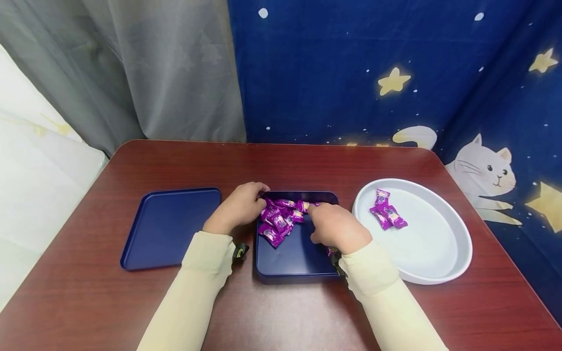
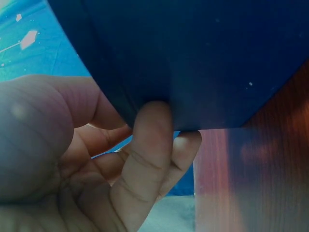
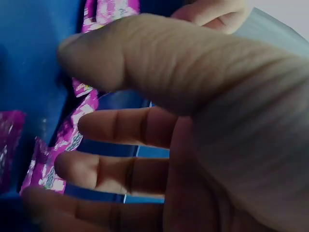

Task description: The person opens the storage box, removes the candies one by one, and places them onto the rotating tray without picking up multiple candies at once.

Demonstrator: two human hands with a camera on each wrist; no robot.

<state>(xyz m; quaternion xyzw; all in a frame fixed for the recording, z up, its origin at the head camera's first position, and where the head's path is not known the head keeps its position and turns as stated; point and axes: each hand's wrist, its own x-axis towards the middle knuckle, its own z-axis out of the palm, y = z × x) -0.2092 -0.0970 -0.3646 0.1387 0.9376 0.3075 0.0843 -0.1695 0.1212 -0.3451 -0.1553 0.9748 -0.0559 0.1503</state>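
Note:
A dark blue rectangular box [image 1: 294, 265] holds a pile of purple-wrapped candies [image 1: 276, 222], mostly toward its back left. My left hand [image 1: 239, 207] grips the box at its back left; in the left wrist view a digit lies flat against the outer blue wall [image 2: 207, 72]. Inside the box's right part is my right hand [image 1: 338, 226]. Its thumb and fingers are extended over and beside some candies [image 3: 116, 10] in the right wrist view. No candy is plainly pinched there, though the index fingertip is partly hidden. Another wrapped candy [image 3: 9, 145] lies apart at that view's left edge.
A round white tray [image 1: 432, 273] stands right of the box, with several purple candies [image 1: 388, 214] at its left. Left of the box lies a flat dark blue lid [image 1: 171, 229]. All rest on a reddish-brown table [image 1: 281, 165], with curtains [image 1: 307, 73] behind.

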